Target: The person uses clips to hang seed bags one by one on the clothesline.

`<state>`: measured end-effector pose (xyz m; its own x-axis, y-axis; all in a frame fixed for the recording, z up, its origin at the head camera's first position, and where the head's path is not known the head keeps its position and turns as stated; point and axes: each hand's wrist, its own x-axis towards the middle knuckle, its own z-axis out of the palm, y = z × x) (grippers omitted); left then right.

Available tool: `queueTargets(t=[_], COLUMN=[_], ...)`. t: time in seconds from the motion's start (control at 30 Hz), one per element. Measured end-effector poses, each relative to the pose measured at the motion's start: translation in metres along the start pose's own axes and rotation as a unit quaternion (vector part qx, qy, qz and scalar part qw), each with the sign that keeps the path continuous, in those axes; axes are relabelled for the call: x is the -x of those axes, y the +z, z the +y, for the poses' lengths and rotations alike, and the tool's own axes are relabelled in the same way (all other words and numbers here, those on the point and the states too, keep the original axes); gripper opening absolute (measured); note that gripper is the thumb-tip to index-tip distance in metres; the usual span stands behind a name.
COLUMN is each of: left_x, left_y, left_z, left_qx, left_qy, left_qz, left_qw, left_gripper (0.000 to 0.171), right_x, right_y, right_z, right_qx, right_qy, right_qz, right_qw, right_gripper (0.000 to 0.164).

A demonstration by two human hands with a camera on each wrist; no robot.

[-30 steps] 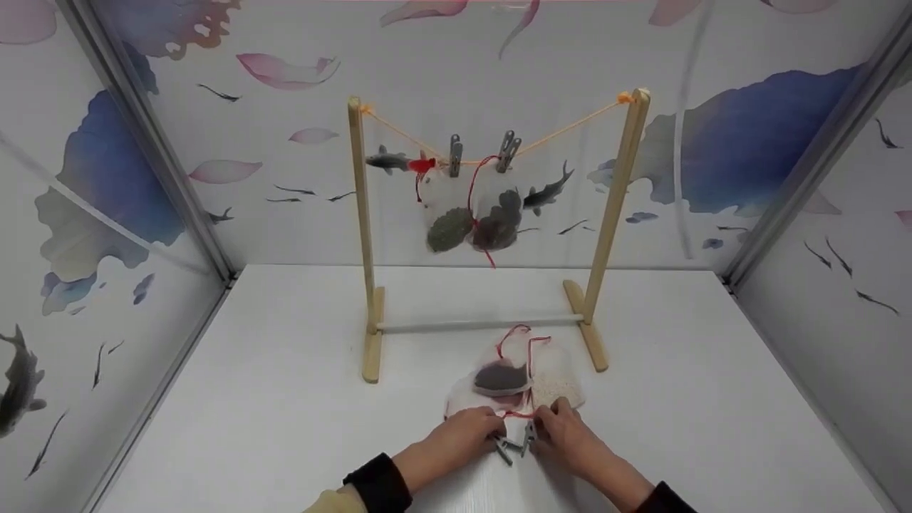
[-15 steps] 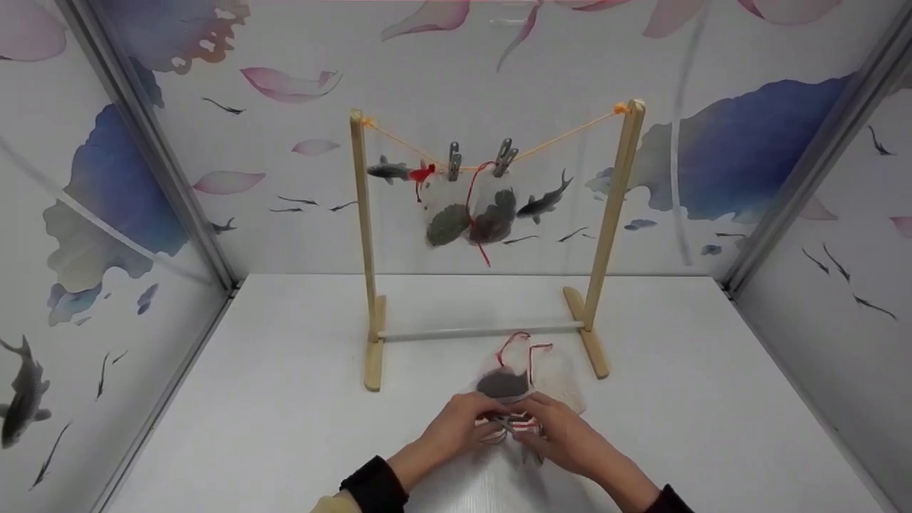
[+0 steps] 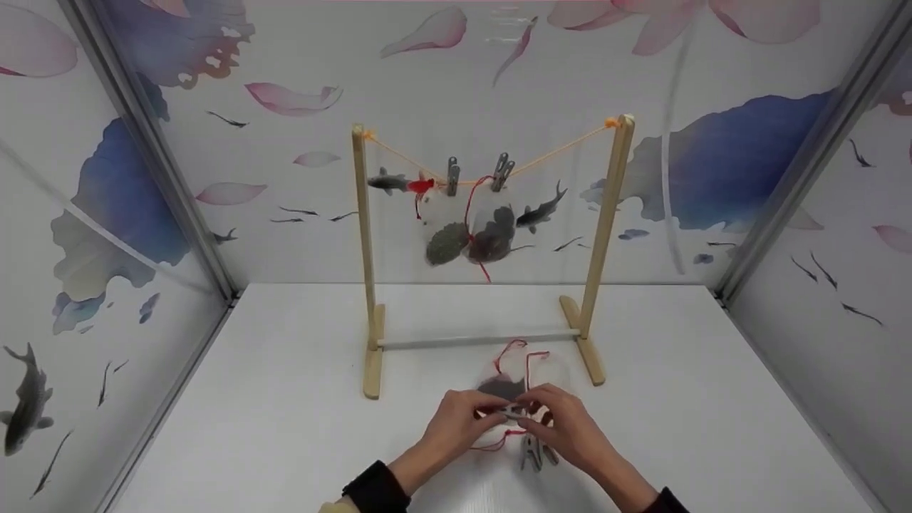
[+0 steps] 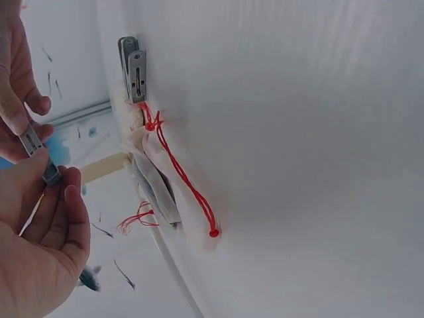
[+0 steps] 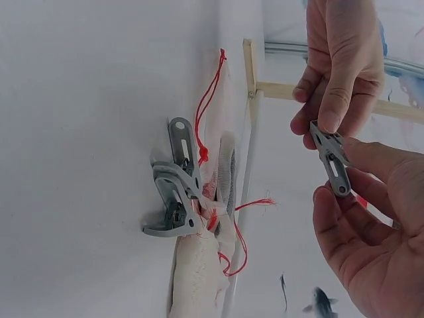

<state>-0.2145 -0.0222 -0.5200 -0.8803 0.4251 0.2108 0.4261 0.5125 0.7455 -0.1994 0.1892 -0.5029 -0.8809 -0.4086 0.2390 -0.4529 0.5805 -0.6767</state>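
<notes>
Both hands meet over the near middle of the white table. My left hand (image 3: 456,422) pinches one end of a grey clothespin (image 3: 511,411) between thumb and fingers, and my right hand (image 3: 572,427) pinches its other end. In the right wrist view the clothespin (image 5: 332,159) slants between the two sets of fingers. Beneath lie white drawstring pouches with red cords; one has a dark filling (image 3: 501,387), another a pale body (image 5: 194,275). My fingers partly cover them in the head view. More grey clothespins (image 3: 531,454) rest at the pouches' near side.
Behind the hands stands a wooden rack (image 3: 590,285) with an orange string (image 3: 563,151) between its posts. Two filled pouches, one greenish (image 3: 447,244) and one dark (image 3: 493,239), hang from it under grey clothespins (image 3: 501,173). Printed panels (image 3: 313,242) enclose the table.
The hands were apart, low at the pouches and clothespins; they have come together with one clothespin between them, over the pouches. The head view has tilted up slightly. The rack stays put.
</notes>
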Motion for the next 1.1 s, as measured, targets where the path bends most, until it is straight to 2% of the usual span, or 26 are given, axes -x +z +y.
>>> queueTargets(t=[0.3,0.5,0.63,0.73,0.83,1.0,1.1], left_x=[0.0029,0.0047,0.0039,0.0025,0.0021,0.0043,0.0055], left_y=[-0.0028,-0.0012,-0.0001,-0.0002,-0.0007,-0.0001,0.0007], left_z=[0.0029,0.0009,0.0007,0.0016,0.0033,0.0049,0.0049], left_qx=[0.008,0.000,-0.017,-0.026,-0.030,-0.031,-0.045], left_qy=[-0.008,0.001,0.013,0.024,0.032,0.039,0.044], left_qz=[0.008,0.008,0.016,0.025,0.028,0.022,0.016], left_qw=[0.9999,1.0000,0.9996,0.9991,0.9987,0.9985,0.9979], left_gripper=[0.018,0.019,0.019,0.019,0.019,0.021,0.033], right_x=[-0.0002,-0.0009,-0.0016,-0.0013,-0.0005,0.0010,0.0000], right_y=[-0.0043,-0.0025,0.0010,0.0035,0.0051,0.0045,0.0022], right_z=[0.0044,0.0020,0.0011,0.0025,0.0048,0.0055,0.0052], right_qx=[-0.031,0.007,0.031,0.049,0.062,0.061,0.067], right_qy=[0.049,0.048,0.012,-0.044,-0.082,-0.085,-0.100], right_qz=[-0.021,-0.019,-0.004,0.030,0.058,0.058,0.069], right_qw=[0.998,0.999,0.999,0.997,0.993,0.993,0.990], right_gripper=[0.028,0.024,0.020,0.016,0.014,0.013,0.013])
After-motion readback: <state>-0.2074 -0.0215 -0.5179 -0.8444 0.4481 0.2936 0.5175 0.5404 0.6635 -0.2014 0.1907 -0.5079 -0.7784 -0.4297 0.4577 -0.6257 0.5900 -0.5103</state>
